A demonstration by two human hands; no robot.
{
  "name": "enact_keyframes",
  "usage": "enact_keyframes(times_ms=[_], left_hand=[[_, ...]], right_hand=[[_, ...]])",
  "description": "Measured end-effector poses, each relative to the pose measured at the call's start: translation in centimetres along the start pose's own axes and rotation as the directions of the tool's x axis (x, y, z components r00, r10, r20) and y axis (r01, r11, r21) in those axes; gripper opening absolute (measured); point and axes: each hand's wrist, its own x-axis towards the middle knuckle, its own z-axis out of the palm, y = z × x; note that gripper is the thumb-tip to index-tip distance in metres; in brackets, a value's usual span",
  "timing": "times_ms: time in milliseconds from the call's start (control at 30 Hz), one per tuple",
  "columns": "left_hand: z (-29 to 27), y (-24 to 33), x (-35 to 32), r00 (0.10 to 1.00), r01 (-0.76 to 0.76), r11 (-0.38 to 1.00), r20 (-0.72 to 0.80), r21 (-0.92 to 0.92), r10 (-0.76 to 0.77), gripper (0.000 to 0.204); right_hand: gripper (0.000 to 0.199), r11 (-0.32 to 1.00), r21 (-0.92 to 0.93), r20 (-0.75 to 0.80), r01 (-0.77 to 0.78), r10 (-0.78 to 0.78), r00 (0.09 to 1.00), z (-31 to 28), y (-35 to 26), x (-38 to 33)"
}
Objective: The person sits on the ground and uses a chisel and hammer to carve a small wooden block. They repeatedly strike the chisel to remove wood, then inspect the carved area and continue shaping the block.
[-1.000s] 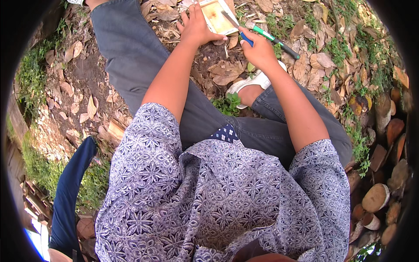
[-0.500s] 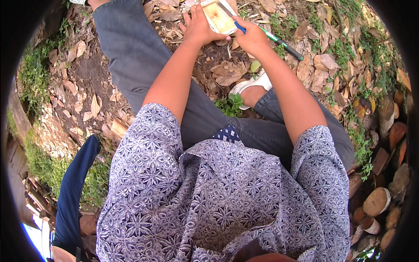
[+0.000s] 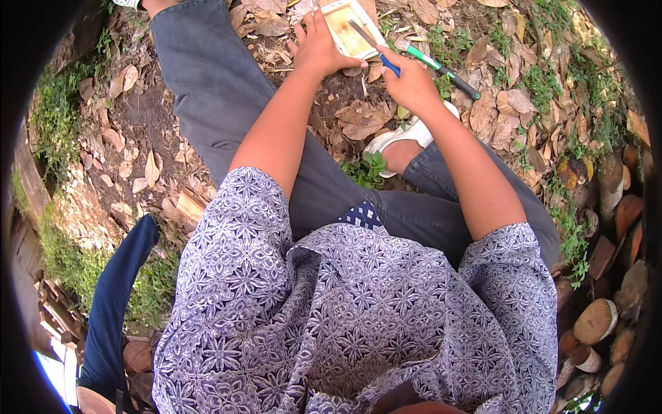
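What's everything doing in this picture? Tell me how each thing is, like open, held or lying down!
Left hand: spread open, at the tray's edge.
Right hand: closed around the blue handle.
Pale tray: hollow side facing up.
Blue-handled tool: held, blade over the tray.
Green-and-black tool: lying down, not held.
White shoe: worn.
Big leaf: brown, dry.
Logs: cut, piled.

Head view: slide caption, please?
Left hand at a pale, rectangular wooden-looking tray, right hand holding a blue-handled metal blade over it; a green-and-black rod lies nearby.
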Motion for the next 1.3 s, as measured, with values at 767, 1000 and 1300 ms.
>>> enact_keyframes(times_ms=[767, 1000, 1300], left_hand=[[-0.4, 1.5, 0.6, 0.998, 0.027, 1.000, 0.061, 0.002, -0.028, 0.162], [-0.4, 1.1, 0.5, 0.998, 0.013, 1.000, 0.064, -0.017, -0.012, 0.161], [-0.1, 0.5, 0.5, 1.000, -0.005, 1.000, 0.024, -0.021, 0.006, 0.160]], right_hand=[[0.049, 0.987, 0.119, -0.039, -0.111, 0.117, 0.992, -0.3, -1.7, 1.3], [0.051, 0.994, 0.087, -0.023, -0.063, 0.065, 0.998, 0.1, -0.7, 0.5], [0.049, 0.996, 0.087, -0.058, -0.032, 0.037, 0.998, 0.2, -1.1, -0.3]])
